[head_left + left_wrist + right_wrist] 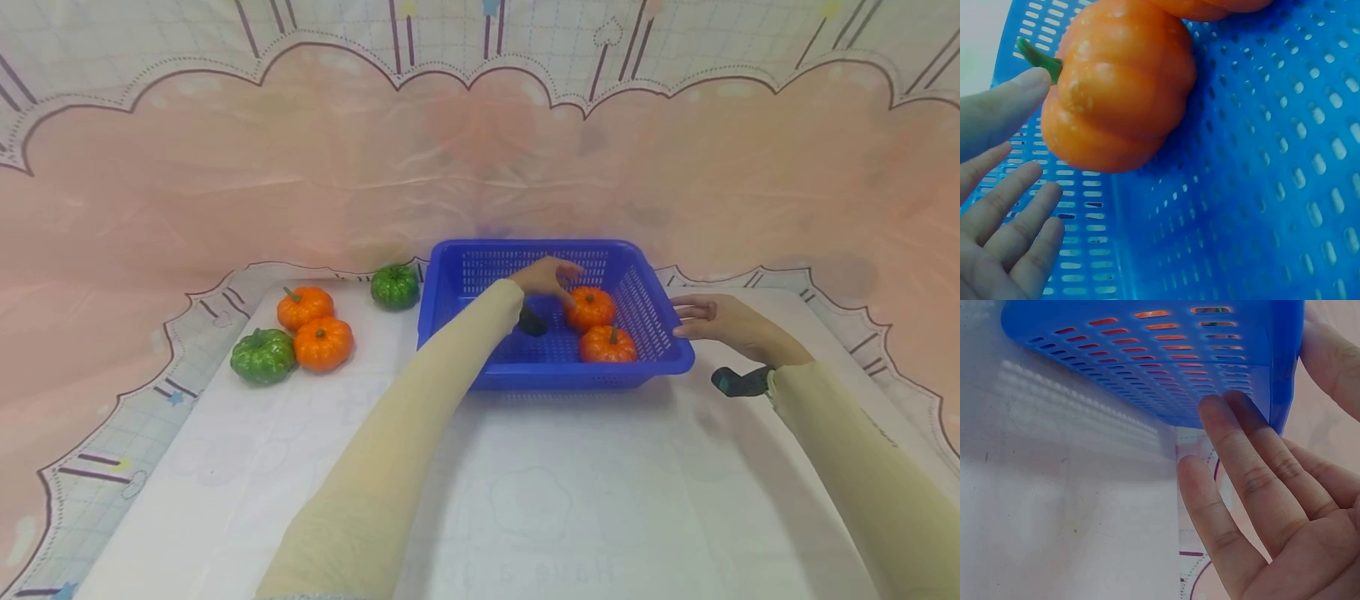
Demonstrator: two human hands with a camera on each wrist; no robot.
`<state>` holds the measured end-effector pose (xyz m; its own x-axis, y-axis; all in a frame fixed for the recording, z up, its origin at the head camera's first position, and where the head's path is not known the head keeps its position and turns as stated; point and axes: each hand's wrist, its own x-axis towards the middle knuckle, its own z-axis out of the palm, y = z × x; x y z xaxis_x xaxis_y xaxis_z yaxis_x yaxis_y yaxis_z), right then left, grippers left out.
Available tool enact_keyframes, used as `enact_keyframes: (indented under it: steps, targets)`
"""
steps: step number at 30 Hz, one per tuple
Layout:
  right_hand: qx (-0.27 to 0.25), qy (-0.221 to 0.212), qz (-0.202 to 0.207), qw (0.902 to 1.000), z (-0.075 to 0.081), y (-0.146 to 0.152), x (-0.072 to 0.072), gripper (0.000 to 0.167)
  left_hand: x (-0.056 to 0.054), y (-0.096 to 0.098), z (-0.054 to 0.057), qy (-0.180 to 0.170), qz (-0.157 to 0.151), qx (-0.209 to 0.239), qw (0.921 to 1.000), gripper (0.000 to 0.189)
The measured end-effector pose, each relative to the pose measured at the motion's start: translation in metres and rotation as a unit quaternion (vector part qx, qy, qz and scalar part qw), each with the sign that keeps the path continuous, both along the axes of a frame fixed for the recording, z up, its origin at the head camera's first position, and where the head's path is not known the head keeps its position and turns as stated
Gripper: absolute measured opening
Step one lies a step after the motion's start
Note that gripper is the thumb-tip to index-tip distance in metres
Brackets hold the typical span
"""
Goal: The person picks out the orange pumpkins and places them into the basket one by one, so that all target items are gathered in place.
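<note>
A blue perforated plastic basket (555,377) stands at the back of the table with two orange mini pumpkins inside, one farther back (592,308) and one nearer (608,345). My left hand (546,277) reaches into it, fingers spread beside the farther pumpkin. In the left wrist view its thumb (1007,112) lies right at the green stem of a pumpkin (1119,81), while the other fingers stay apart from it. At the basket's right side, my right hand (727,323) has fairly straight fingers against the outer wall, its thumb (1335,369) up by the rim.
Left of the basket, two orange pumpkins (305,309) (323,343) sit close to a green pumpkin (263,356). Another green pumpkin (395,287) is near the basket's back left corner. A patterned cloth (300,183) hangs behind the white table (525,483).
</note>
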<state>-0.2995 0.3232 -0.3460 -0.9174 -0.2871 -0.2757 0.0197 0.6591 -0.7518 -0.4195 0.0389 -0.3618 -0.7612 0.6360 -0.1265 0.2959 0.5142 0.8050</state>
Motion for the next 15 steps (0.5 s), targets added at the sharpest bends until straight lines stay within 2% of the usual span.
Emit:
enact_keyframes:
  steps: [10, 15]
  targets:
    - [-0.007, -0.002, -0.001, 1.0, 0.0047, -0.0026, 0.0017, 0.077, -0.0023, -0.0058, 0.0049, -0.005, 0.015, 0.003, 0.9999, 0.066]
    - [-0.009, -0.005, 0.001, 0.9999, 0.0036, -0.0001, 0.0002, 0.078, -0.0027, -0.0102, 0.009, -0.005, 0.011, -0.003, 0.9999, 0.067]
